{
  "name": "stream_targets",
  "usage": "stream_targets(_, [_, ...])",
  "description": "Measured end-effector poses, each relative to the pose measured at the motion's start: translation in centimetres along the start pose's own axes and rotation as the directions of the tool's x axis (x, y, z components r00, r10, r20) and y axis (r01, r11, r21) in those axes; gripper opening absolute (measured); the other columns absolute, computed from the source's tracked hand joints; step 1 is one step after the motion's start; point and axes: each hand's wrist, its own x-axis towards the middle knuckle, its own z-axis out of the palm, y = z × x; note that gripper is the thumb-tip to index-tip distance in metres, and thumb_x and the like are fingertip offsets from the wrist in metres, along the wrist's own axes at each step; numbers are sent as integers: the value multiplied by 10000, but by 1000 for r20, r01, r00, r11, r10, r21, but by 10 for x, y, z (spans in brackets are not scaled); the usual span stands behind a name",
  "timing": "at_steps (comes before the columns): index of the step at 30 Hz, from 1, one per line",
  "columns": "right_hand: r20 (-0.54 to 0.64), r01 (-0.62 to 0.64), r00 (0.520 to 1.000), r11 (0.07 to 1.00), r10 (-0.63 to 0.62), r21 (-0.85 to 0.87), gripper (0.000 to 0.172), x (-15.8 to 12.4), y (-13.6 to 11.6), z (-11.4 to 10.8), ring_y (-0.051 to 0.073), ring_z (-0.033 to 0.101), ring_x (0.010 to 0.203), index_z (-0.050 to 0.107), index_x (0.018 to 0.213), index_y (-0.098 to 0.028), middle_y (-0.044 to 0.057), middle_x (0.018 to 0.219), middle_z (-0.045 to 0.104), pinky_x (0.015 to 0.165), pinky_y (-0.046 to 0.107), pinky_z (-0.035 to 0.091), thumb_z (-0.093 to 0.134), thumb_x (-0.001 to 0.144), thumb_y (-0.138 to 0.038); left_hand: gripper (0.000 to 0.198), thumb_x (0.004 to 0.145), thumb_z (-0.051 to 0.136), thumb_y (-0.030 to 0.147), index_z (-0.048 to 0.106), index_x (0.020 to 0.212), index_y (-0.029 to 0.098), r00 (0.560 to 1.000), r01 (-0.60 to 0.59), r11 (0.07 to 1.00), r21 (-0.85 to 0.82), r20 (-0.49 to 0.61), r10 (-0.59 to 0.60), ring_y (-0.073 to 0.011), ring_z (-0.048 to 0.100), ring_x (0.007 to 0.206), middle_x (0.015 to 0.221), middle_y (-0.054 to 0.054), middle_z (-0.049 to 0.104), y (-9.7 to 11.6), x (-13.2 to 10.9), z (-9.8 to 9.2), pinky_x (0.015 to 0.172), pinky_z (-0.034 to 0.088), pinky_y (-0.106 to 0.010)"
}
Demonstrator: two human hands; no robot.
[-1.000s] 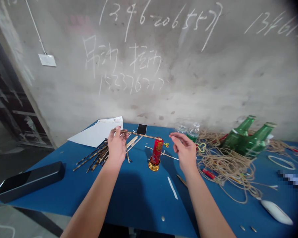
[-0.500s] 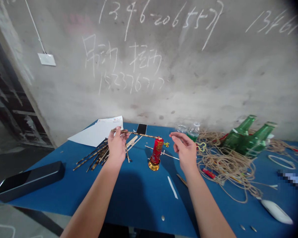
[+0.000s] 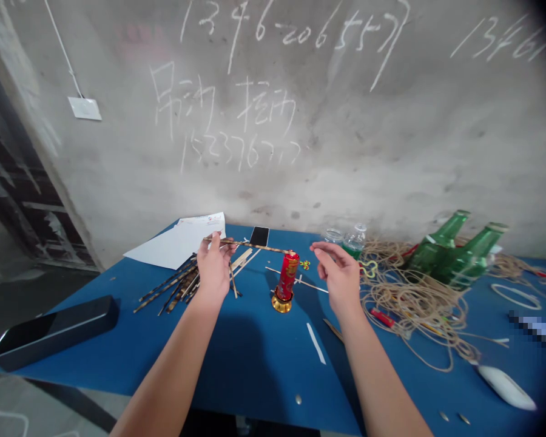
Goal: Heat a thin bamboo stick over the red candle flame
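My left hand [image 3: 215, 268] holds a long mottled bamboo stick [image 3: 250, 246] between thumb and fingers. The stick runs right, and its far end reaches the top of a red cylinder with gold decoration [image 3: 287, 277]. That cylinder stands upright on a round gold base [image 3: 281, 304]. My right hand [image 3: 340, 276] hangs just to the right of the cylinder, fingers loosely apart, holding nothing. A loose pile of similar mottled sticks [image 3: 177, 285] lies on the blue table [image 3: 250, 364] below and left of my left hand.
White papers [image 3: 177, 244] and a black phone [image 3: 259, 236] lie at the table's back edge. Tangled twine [image 3: 414, 300], green glass bottles [image 3: 450, 255], small plastic bottles [image 3: 355, 243] and a white mouse [image 3: 505, 387] occupy the right. A black case [image 3: 54, 334] sits at the left; a concrete wall stands behind.
The view has tilted very slightly. My hands, the stick and the red cylinder stay almost exactly where they were.
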Motion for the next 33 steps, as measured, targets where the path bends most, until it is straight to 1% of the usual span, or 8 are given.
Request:
stream_targets(8, [4,12,1000,1000,-12,8,199,1,1,0,68,444,461,820,933,-216,62,964,776,435,259,308,845,812,-372,220,919,738,303,621,1033,154,1000,-3,1000,16,-1,3,-134,675,625,767,-44,723,1,-1,1,668,535,-258])
stream_targets(16, [1,9,1000,1000,-9,7,217,1,1,1,72,436,459,816,931,-209,71,958,779,426,263,310,844,804,-382,208,924,724,291,626,1038,147,1000,-9,1000,11,-6,10,-137,676,623,770,-47,720,0,1,0,673,535,-265])
stream_targets(23, [5,9,1000,1000,-9,9,214,1,1,0,69,439,464,817,939,-209,67,960,776,427,256,304,841,812,-379,259,894,747,315,638,1055,145,998,-39,999,15,49,38,-152,687,667,787,-63,725,-1,1,-1,681,533,-275])
stream_targets(33, [0,6,1000,1000,-6,11,202,0,0,-1,75,433,470,813,930,-212,65,953,773,434,261,311,828,815,-378,244,833,716,259,647,1039,150,995,-46,999,-12,84,47,-171,677,676,753,-60,703,1,0,1,680,526,-295])
